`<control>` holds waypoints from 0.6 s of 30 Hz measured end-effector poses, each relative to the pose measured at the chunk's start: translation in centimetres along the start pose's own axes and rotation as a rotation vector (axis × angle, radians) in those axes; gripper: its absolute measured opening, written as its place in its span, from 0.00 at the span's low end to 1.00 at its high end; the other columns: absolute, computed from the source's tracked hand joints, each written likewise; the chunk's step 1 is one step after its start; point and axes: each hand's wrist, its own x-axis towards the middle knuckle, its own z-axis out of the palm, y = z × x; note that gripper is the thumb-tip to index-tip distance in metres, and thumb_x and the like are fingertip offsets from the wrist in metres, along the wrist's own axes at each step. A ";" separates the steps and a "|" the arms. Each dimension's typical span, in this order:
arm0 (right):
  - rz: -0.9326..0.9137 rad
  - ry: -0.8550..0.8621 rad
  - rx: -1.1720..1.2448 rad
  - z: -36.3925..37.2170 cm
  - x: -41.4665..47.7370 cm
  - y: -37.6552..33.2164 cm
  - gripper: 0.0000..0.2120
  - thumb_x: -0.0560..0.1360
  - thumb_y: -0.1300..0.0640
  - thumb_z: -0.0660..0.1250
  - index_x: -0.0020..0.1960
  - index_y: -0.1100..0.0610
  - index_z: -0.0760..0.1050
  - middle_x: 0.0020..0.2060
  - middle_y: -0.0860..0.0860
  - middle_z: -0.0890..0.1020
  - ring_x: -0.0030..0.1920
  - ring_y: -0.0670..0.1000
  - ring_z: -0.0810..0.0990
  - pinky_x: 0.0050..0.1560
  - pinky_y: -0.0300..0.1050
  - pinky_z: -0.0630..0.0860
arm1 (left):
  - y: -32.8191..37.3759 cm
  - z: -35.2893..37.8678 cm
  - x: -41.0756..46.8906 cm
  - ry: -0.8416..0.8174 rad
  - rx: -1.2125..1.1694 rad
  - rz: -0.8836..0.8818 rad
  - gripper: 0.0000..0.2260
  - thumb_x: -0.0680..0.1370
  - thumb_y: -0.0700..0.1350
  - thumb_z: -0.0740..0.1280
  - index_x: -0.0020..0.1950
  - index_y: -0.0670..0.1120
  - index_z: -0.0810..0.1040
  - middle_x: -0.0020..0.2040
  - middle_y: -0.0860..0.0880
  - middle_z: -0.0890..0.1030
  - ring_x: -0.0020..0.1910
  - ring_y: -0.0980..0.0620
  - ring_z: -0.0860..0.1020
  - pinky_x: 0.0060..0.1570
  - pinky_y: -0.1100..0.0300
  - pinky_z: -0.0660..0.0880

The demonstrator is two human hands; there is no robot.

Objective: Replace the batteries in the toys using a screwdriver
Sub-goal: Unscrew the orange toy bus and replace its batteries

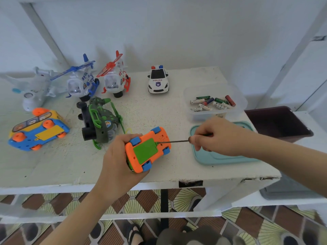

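A: Containers?
B: Clear tub (pixel 191 115) holds loose batteries (pixel 213 103), one reads "bright". Teal lid (pixel 224 159) beside it. Dark bin (pixel 276 124) off the table's right.
A: Writing?
B: "POLICE" on white car (pixel 158 80).
A: Hands?
B: Left hand (pixel 117 156) wrapped around upturned orange car (pixel 147 150) near the table's front edge. Right hand (pixel 217 137) pinches screwdriver (pixel 172 142), tip at green cover.

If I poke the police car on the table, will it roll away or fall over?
The police car would probably roll: it stands upright on its wheels on the flat table. Tipping seems unlikely, since it looks low and wide. It is likely light plastic, so a small push could send it toward the edge.
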 end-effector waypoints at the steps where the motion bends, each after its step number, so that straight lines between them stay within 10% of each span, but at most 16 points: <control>1: 0.080 -0.045 0.130 0.2 0.0 0.0 0.18 0.78 0.50 0.64 0.32 0.54 0.77 0.22 0.46 0.72 0.24 0.46 0.65 0.28 0.38 0.64 | -0.2 0.0 0.0 -0.002 -0.035 -0.015 0.39 0.59 0.45 0.80 0.53 0.78 0.62 0.49 0.61 0.74 0.45 0.54 0.77 0.43 0.59 0.75; 9: 0.608 -0.530 1.245 1.5 -0.7 0.6 0.10 0.73 0.54 0.63 0.37 0.60 0.72 0.22 0.45 0.64 0.17 0.41 0.58 0.16 0.31 0.52 | -0.5 -0.1 0.0 0.011 -0.098 -0.039 0.29 0.59 0.60 0.71 0.55 0.75 0.62 0.52 0.66 0.75 0.48 0.60 0.78 0.41 0.60 0.79; 13: 0.444 -0.364 0.969 1.8 -1.2 0.3 0.09 0.77 0.54 0.64 0.47 0.61 0.72 0.25 0.48 0.68 0.20 0.42 0.58 0.19 0.32 0.52 | -1.1 -0.3 0.4 -0.029 -0.109 -0.072 0.30 0.58 0.59 0.73 0.53 0.75 0.62 0.52 0.66 0.74 0.47 0.54 0.79 0.42 0.48 0.80; 18: -0.106 0.197 0.056 1.5 -1.2 0.8 0.05 0.72 0.57 0.72 0.42 0.54 0.76 0.31 0.45 0.77 0.27 0.42 0.73 0.29 0.36 0.69 | -0.4 -0.8 0.8 -0.036 -0.056 -0.076 0.31 0.60 0.46 0.80 0.52 0.63 0.65 0.44 0.58 0.76 0.40 0.57 0.77 0.37 0.66 0.74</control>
